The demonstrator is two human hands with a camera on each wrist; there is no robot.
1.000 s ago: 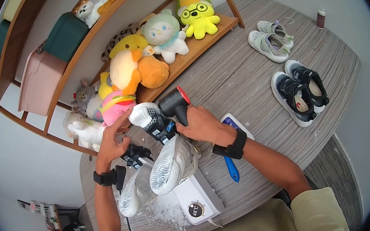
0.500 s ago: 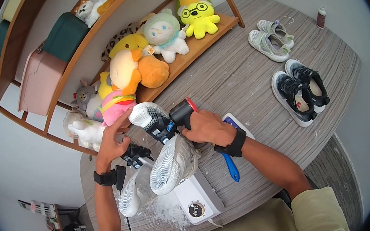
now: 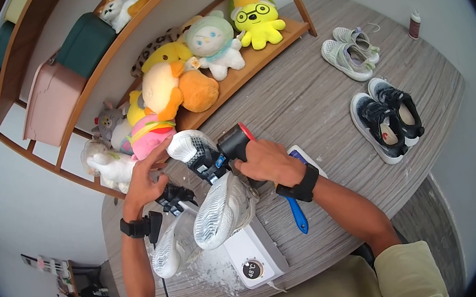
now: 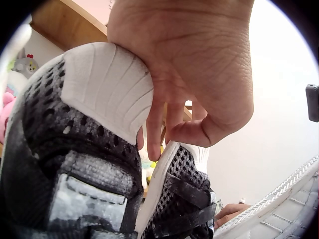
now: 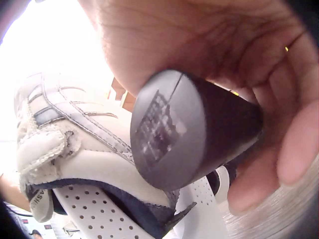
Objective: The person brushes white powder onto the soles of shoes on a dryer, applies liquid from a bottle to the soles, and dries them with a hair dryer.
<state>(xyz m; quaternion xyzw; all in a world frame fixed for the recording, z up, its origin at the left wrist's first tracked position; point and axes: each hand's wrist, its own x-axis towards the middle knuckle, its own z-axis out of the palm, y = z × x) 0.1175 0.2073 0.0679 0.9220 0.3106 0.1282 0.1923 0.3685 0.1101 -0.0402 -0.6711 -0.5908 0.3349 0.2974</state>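
My right hand (image 3: 269,163) grips a black hair dryer (image 3: 232,142) with a red rim by its handle, its barrel beside a black-and-white mesh shoe (image 3: 196,152). In the right wrist view the end of the handle (image 5: 169,129) faces the camera, next to a white shoe (image 5: 89,149). My left hand (image 3: 146,186) reaches between that mesh shoe and its mate (image 3: 176,200), fingers loosely extended near the toe. From the left wrist, a white toe cap (image 4: 109,84) overlaps the hand. Both mesh shoes and two white shoes (image 3: 222,211) stand on a white shoe dryer (image 3: 263,255) showing 48°C.
A blue-handled brush (image 3: 298,215) lies by my right wrist. White crumbs (image 3: 220,272) are scattered beside the shoe dryer. Black shoes (image 3: 379,125) and pale shoes (image 3: 349,59) stand farther right, near a small bottle (image 3: 414,24). Behind, a wooden shelf (image 3: 242,85) holds plush toys.
My right hand has moved slightly to the right and down, and the hair dryer has turned and dropped along the mesh shoe's side. The left hand keeps its place.
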